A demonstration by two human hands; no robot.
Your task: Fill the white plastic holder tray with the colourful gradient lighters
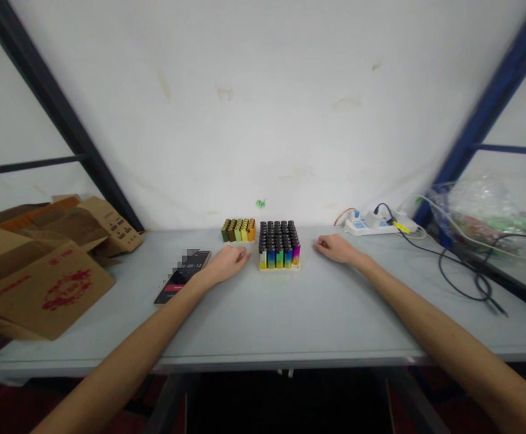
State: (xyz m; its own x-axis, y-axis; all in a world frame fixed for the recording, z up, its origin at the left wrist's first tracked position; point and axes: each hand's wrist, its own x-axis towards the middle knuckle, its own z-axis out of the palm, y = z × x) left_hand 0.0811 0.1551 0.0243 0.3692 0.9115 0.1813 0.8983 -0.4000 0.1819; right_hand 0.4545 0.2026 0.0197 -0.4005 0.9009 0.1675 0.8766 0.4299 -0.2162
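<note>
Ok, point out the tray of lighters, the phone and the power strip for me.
tray of lighters (279, 245), head view, on the black caps.
phone (183, 276), head view, middle of its screen.
power strip (368, 224), head view, its white body.

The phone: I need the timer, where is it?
In the head view the phone lies on the table, left of centre, just beside the left hand.

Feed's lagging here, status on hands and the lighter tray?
Left hand and right hand empty, flat on table. Lighter tray full, between them, untouched. Phone by left wrist.
</note>
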